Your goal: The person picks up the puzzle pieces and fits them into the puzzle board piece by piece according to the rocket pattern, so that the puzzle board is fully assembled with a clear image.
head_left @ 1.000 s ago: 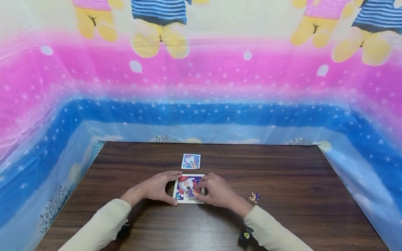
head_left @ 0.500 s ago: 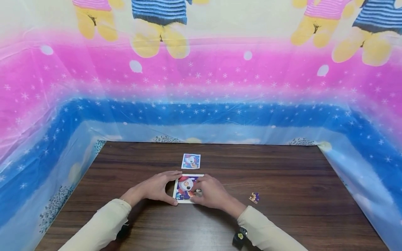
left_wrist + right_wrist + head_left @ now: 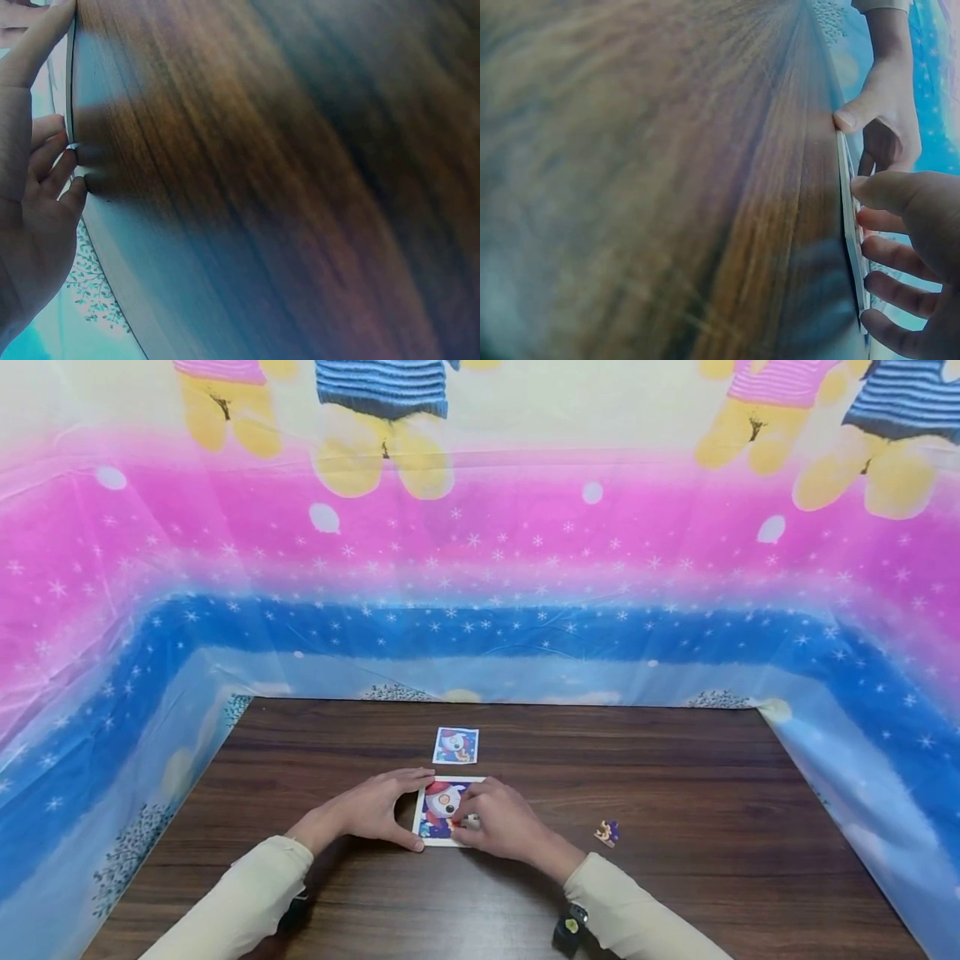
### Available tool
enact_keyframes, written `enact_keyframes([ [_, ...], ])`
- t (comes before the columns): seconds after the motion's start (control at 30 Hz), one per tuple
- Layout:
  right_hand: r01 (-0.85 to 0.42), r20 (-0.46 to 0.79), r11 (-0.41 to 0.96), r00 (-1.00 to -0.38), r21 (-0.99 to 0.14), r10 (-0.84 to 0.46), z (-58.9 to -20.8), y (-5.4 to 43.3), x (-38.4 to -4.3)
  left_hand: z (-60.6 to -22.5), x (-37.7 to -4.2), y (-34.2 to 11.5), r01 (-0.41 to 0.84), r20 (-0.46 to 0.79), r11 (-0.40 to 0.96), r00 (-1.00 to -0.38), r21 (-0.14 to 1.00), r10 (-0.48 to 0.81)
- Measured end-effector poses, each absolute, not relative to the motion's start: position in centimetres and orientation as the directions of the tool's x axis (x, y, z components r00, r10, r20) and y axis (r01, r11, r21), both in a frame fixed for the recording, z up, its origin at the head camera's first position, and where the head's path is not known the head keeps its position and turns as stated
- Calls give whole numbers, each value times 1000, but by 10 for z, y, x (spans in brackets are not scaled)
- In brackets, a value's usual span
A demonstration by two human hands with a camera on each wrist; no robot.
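A picture puzzle in a white-edged board (image 3: 444, 842) lies flat on the table, showing a white cartoon animal in a red hat. My left hand (image 3: 375, 807) holds the board by its left side, thumb at the near corner and fingertips at the far corner. My right hand (image 3: 510, 821) is over the board's right half, and its thumb and fingertips press on the puzzle's lower right part. Spread fingers touch the board (image 3: 847, 199) in the right wrist view. Whatever lies beneath these fingers is mostly hidden. A loose puzzle piece (image 3: 607, 833), purple and tan, lies to the right.
Beyond the board lies a small picture card (image 3: 456, 746) with a matching image. The dark wooden table (image 3: 675, 760) is enclosed at the back and sides by a printed cloth (image 3: 480, 635). Cream sleeves (image 3: 247, 893) cover both forearms.
My right hand has moved slightly left and toward me over the board. The piece it held tilted earlier is now down in the puzzle's lower part. My left hand has stayed still.
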State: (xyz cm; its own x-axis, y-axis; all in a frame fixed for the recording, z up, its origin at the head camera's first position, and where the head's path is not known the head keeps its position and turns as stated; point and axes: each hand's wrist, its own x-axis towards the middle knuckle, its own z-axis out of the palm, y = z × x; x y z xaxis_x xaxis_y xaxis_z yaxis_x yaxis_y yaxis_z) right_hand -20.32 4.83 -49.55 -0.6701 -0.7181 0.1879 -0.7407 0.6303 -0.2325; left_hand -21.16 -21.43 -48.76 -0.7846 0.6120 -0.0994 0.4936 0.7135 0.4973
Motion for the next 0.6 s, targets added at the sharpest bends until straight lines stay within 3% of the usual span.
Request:
enact_keyframes([
  [0.17,-740,192,631,-671,-234,-716,-496,50,-203,-488,-212,-214,492,-102,714,-785,499,612],
  [0.33,-741,275,591,-669,-320,-690,-491,64,-201,-489,-213,-213,487,-105,716,-787,500,608],
  [0.6,-668,295,602,-739,-438,-605,-480,101,-197,-488,-212,-215,483,-104,710,-786,512,610],
])
